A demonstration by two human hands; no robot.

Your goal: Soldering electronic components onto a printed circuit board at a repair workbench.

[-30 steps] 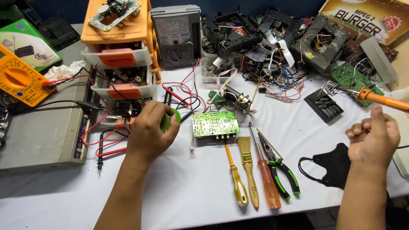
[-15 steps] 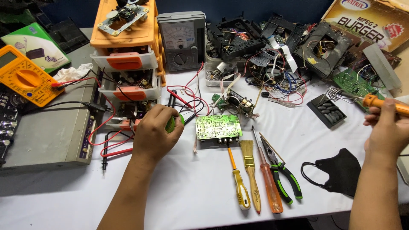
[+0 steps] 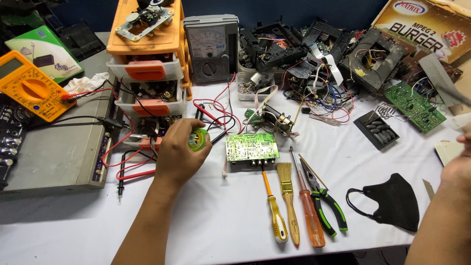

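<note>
Right hand (image 3: 458, 169) slides off toward 3 o'clock, orange iron now out of view, its fingers cut off so grip cannot be told; left hand (image 3: 177, 151) stays curled around green spool (image 3: 197, 139), at 9 o'clock of board (image 3: 251, 147).

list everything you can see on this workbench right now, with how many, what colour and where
Solder reel: one, green, in left hand.
Circuit board: one, green, table centre.
Screwdrivers: two, yellow and orange, front centre.
Brush: one, wooden, between the screwdrivers.
Pliers: one, green-black handles, right of the screwdrivers.
Face mask: one, black, front right.
Digital multimeter: one, orange, far left.
Analogue meter: one, grey, back centre.
Drawer unit: one, orange, back left.
Left hand: closed on the reel.
Right hand: at right edge, grip unclear.
</note>
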